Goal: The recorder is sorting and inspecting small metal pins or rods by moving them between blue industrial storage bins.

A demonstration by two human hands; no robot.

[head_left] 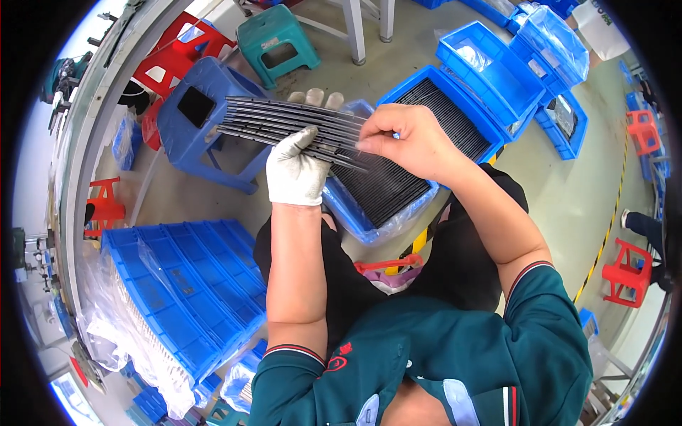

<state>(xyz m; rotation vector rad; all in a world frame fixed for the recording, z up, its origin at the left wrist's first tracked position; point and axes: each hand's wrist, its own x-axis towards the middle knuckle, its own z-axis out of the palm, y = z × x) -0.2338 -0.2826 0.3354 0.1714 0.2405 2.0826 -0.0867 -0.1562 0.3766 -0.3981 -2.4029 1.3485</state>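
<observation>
My left hand [297,174], in a white glove, is closed around a spread bunch of slender black rods [273,117]. The rods lie side by side, nearly level, with small marks along them. My right hand [415,142] is bare, its thumb and forefinger pinched at the right ends of the rods. How many rods that pinch takes in, I cannot tell. Under both hands, a plastic-lined blue crate [361,233] holds many similar black rods [387,192] packed in rows. Just beyond it, to the right, another blue crate [495,150] is filled with dark rods too.
A blue stool [177,138] stands left of the rods, with a green stool [280,39] behind it. Blue crates [185,277] are stacked at my left beside clear plastic wrap. More blue bins [497,78] sit at the far right. Red stools [629,273] stand farther off.
</observation>
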